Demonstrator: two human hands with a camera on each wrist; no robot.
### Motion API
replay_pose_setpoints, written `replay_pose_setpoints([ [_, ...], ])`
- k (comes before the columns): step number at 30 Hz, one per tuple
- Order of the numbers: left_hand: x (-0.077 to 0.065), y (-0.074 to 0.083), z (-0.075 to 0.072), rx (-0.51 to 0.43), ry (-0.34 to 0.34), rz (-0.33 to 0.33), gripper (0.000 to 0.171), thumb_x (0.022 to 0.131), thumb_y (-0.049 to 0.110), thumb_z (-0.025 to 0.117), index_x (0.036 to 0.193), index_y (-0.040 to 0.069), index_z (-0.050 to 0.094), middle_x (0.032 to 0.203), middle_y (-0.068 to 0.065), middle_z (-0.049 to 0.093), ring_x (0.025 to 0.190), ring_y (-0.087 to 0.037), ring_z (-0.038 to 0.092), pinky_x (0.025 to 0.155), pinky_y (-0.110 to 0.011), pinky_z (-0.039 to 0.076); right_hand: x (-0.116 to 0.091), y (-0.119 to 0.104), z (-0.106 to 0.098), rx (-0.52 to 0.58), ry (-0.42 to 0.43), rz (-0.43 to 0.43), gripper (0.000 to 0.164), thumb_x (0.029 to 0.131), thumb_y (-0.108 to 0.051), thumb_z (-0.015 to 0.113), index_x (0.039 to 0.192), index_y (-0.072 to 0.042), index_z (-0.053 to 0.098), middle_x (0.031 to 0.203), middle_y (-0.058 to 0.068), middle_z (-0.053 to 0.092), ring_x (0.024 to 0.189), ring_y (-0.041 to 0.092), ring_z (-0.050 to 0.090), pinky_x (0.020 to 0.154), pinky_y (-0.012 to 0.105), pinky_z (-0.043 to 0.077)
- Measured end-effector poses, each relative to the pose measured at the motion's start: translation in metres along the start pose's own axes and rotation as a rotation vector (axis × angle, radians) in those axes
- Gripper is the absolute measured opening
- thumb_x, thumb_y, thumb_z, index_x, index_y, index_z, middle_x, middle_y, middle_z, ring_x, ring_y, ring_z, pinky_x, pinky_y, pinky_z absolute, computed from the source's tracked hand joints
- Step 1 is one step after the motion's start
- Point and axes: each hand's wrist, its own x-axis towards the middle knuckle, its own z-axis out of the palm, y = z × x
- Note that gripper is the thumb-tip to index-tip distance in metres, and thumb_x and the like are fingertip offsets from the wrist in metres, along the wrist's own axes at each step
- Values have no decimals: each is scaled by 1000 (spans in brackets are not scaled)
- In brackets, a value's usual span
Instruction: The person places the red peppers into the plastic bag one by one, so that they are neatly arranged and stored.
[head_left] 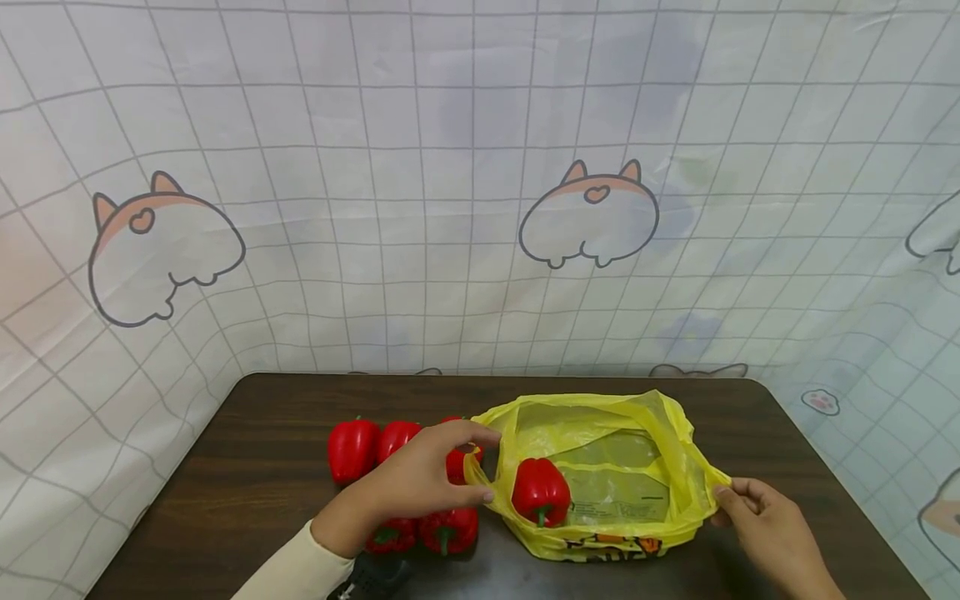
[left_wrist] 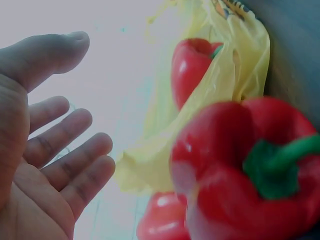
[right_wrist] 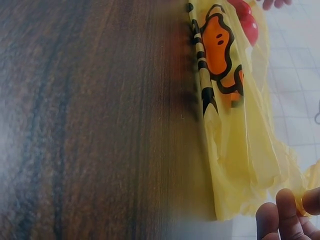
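Observation:
A yellow plastic bag (head_left: 600, 542) lies on the table with its mouth spread wide. One red bell pepper (head_left: 541, 492) sits inside it at the left. My right hand (head_left: 772, 521) pinches the bag's right edge between thumb and fingers, as the right wrist view also shows. My left hand (head_left: 420, 475) hovers over the loose peppers beside the bag's left rim, thumb and fingers apart and holding nothing. In the left wrist view its fingers (left_wrist: 75, 135) are extended, and a large bell pepper (left_wrist: 225, 165) is close by. Several red peppers (head_left: 352, 450) are partly hidden behind that hand.
The dark wooden table (head_left: 247, 467) has rounded back corners. A black object (head_left: 375, 575) lies under the left forearm at the front, too covered to identify. Behind the table hangs a white gridded cloth (head_left: 420, 250) with cartoon animals.

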Motion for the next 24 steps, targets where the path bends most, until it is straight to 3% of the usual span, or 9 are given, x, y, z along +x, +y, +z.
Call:
replay_pose_setpoints([
  [7,-14,-9,-12,-9,51,-60,62,85,38,84,140,24,59,137,15,58,126,-20,54,101,-51,50,0,-1,1,23,15,-3,64,106,-52,48,136,4,52,92,3,72,70,20,53,56,31,46],
  [14,-25,-20,-24,-34,102,-88,63,85,36,85,140,20,59,136,5,61,124,-28,57,101,-56,48,-1,-1,1,31,24,-1,64,106,-52,48,136,4,52,91,3,72,72,21,54,58,32,46],
  [24,-40,-35,-36,15,165,-156,63,82,36,87,138,25,60,136,12,59,125,-26,56,99,-52,52,0,0,0,32,21,10,65,105,-54,48,136,4,52,91,2,72,75,22,55,60,32,47],
])
